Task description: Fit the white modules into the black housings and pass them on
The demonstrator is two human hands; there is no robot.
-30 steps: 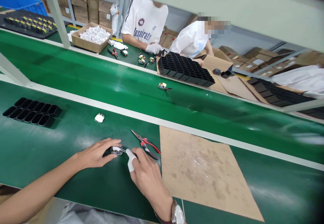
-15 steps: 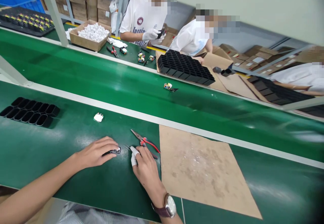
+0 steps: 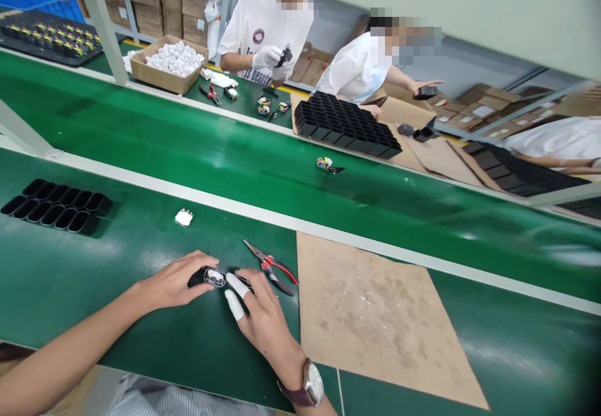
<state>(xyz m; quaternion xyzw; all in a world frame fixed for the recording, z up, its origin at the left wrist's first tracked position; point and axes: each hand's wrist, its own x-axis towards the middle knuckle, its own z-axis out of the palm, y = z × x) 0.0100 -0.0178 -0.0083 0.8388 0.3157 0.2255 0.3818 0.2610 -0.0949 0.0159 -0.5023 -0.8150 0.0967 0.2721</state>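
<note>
My left hand is closed round a small black plastic case lying on its side, its open end facing right. White and metallic parts of a circuit board show inside that opening. My right hand wears white finger covers on thumb and forefinger, which reach apart to the case's open end. Its other fingers are curled over the tweezers, which are almost wholly hidden. Just beyond this hand lie red-handled long-nose pliers. A small circuit board with a white top rests farther up the green table.
Two rows of black cases stand at the left. Brown cardboard covers the table at right. Beyond a pale rail, a green conveyor belt carries a circuit board. Co-workers sit across it, near a black case block.
My right hand has moved left to the case, and the tweezers' tips have gone from sight. The case's opening has turned more toward me. The board on the belt has shifted right.
</note>
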